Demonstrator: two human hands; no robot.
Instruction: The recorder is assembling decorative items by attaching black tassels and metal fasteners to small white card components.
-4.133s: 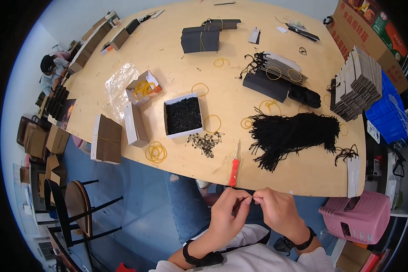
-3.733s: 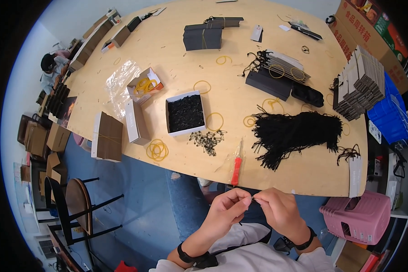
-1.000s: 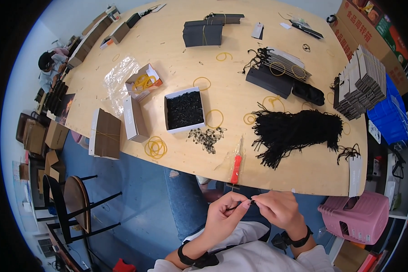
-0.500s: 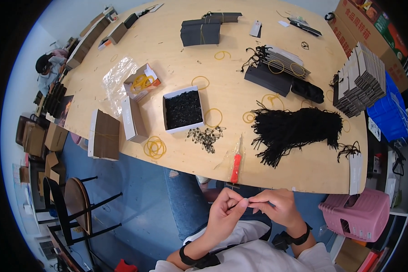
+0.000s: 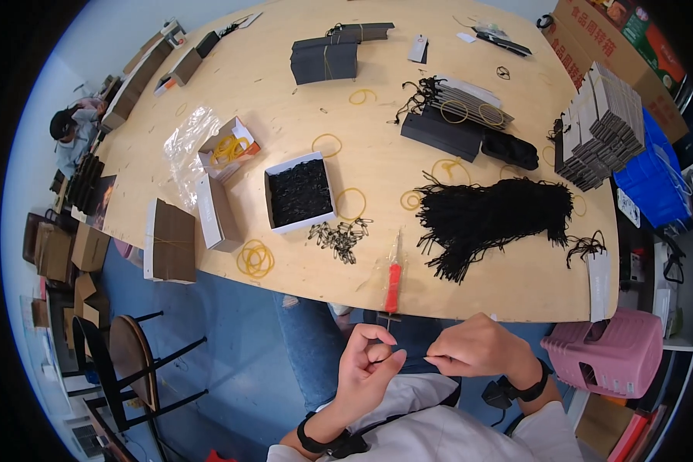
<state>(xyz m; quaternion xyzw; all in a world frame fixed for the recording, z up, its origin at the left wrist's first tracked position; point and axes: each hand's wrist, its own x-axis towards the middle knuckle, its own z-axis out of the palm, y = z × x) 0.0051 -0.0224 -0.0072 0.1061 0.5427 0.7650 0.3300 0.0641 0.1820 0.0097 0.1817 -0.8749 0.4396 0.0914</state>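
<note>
Here, at lower centre, the left hand [image 5: 366,371] curls, thumb and forefinger parted, near the right hand [image 5: 473,349], its fingertips pressed together; whether either holds anything, I cannot tell. Above lies a red-handled tool [image 5: 393,290], safety pins [image 5: 340,241] to its upper left, black cords [image 5: 493,219] right of centre.

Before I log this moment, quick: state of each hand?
Left hand: loosely curled; whether it holds anything cannot be told.
Right hand: closed in a pinch; anything held cannot be made out.

Left hand [image 5: 366,371] half-curled, right hand [image 5: 476,346] pinched, apart
</note>
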